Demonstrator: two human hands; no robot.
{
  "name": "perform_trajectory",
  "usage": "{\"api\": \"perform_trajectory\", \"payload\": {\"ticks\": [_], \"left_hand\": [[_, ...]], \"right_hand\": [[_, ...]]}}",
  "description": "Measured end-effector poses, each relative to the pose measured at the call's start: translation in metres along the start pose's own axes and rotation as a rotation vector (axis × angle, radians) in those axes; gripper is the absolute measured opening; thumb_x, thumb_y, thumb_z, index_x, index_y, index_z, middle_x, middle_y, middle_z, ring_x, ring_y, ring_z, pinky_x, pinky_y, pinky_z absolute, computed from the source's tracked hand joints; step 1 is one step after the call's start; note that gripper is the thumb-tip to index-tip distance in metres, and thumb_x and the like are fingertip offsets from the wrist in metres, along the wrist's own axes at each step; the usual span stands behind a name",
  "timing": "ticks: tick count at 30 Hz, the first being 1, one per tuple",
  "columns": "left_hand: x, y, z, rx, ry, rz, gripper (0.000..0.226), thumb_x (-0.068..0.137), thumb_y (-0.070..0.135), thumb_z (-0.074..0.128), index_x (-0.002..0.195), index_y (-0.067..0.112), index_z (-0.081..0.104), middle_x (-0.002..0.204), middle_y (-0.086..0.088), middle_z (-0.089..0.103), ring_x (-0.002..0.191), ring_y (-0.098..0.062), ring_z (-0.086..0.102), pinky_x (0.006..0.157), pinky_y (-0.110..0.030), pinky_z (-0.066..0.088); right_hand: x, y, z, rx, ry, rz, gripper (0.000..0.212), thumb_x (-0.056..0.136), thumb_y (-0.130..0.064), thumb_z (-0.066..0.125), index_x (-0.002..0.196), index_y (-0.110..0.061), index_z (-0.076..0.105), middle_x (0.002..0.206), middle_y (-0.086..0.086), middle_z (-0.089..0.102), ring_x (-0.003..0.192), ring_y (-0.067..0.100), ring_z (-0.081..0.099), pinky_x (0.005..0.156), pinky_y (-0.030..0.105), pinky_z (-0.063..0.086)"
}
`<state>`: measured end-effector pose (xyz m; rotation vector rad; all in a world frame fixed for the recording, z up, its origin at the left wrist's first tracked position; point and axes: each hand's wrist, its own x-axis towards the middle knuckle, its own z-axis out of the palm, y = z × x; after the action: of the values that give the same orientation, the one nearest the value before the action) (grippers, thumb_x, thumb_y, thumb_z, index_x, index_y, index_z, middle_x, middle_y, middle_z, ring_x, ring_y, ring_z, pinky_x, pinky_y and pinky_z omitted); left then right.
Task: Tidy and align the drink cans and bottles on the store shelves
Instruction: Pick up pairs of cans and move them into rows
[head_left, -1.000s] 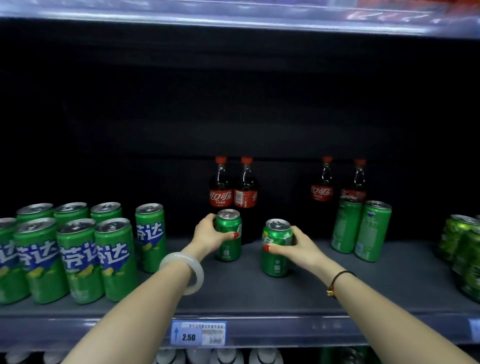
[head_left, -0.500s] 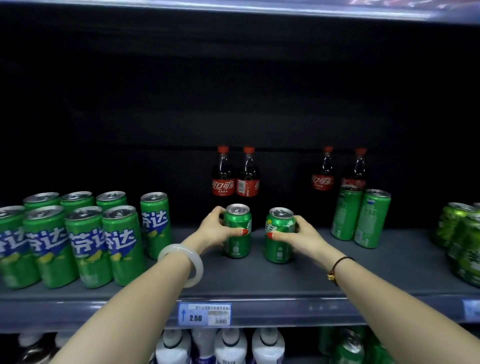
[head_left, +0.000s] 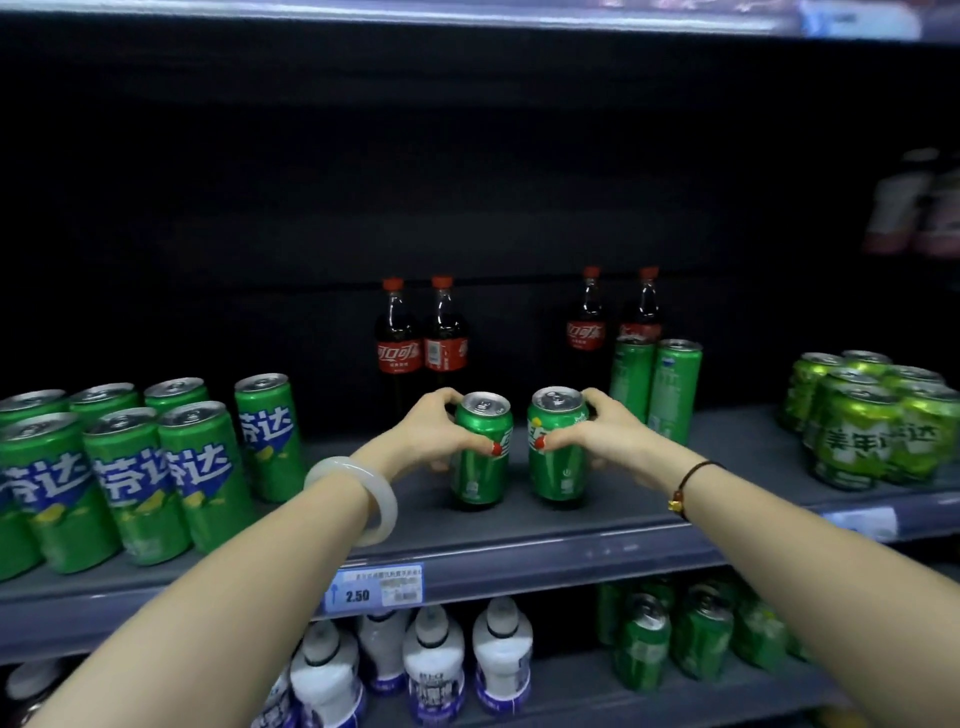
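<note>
Two short green soda cans stand upright side by side in the middle of the grey shelf (head_left: 519, 535). My left hand (head_left: 428, 434) grips the left can (head_left: 480, 462) from its left side, thumb on the front. My right hand (head_left: 597, 434) grips the right can (head_left: 558, 462) from its right side. A narrow gap separates the two cans. Behind them stand two cola bottles with red caps (head_left: 421, 338), and a second pair of cola bottles (head_left: 613, 317) stands further right.
Several tall green cans (head_left: 130, 478) crowd the shelf's left end. Two slim green cans (head_left: 657, 395) stand right of my right hand. Yellow-green cans (head_left: 872, 426) fill the far right. A 2.50 price tag (head_left: 374, 592) hangs on the shelf edge; white bottles (head_left: 431, 660) and green cans (head_left: 675, 634) sit below.
Both hands have brought the two cans closer together and level with each other. The view has dipped, showing more of the lower shelf.
</note>
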<state>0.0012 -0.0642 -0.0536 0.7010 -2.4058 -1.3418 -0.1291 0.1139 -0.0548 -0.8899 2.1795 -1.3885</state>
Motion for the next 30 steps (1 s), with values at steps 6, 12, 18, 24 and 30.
{"api": "perform_trajectory", "payload": {"ticks": [6,12,18,24,30], "left_hand": [[-0.013,0.053,0.049,-0.016,-0.027,0.011,0.053,0.065,0.011,0.083,0.106,0.015,0.05,0.09,0.0,0.062,0.075,-0.01,0.063,0.045,-0.024,0.052],[-0.03,0.101,0.119,0.004,-0.045,0.006,0.054,0.063,0.012,0.083,0.106,0.013,0.049,0.098,-0.005,0.063,0.082,-0.017,0.064,0.061,-0.035,0.059],[-0.052,0.124,0.203,0.027,-0.082,-0.003,0.058,0.058,0.019,0.085,0.103,0.016,0.049,0.101,-0.001,0.06,0.077,-0.012,0.06,0.054,-0.023,0.048],[-0.07,0.136,0.274,0.025,-0.15,-0.073,0.059,0.057,0.022,0.084,0.102,0.016,0.047,0.102,-0.009,0.059,0.076,-0.02,0.06,0.065,-0.036,0.055],[-0.068,0.143,0.323,0.138,-0.251,-0.051,0.059,0.059,0.026,0.085,0.104,0.018,0.046,0.102,-0.006,0.058,0.07,-0.015,0.057,0.056,-0.028,0.05]], "right_hand": [[-0.032,0.01,-0.051,-0.05,0.021,0.015,0.086,0.063,-0.028,0.081,0.135,-0.024,0.034,0.11,-0.004,0.054,0.097,0.015,0.056,0.067,0.031,0.048],[-0.065,0.038,-0.124,-0.015,0.001,0.041,0.079,0.06,-0.024,0.082,0.128,-0.023,0.042,0.118,0.001,0.061,0.105,0.021,0.059,0.077,0.037,0.05],[-0.104,0.081,-0.195,-0.07,-0.056,0.072,0.064,0.06,-0.023,0.082,0.112,-0.021,0.047,0.102,0.0,0.066,0.092,0.016,0.064,0.07,0.034,0.054],[-0.134,0.13,-0.244,-0.055,-0.107,0.144,0.076,0.056,-0.022,0.082,0.121,-0.023,0.044,0.115,-0.001,0.064,0.105,0.018,0.06,0.093,0.045,0.05],[-0.15,0.171,-0.273,-0.026,-0.103,0.228,0.076,0.056,-0.022,0.083,0.119,-0.03,0.041,0.108,-0.011,0.062,0.105,0.016,0.058,0.089,0.041,0.048]]}}
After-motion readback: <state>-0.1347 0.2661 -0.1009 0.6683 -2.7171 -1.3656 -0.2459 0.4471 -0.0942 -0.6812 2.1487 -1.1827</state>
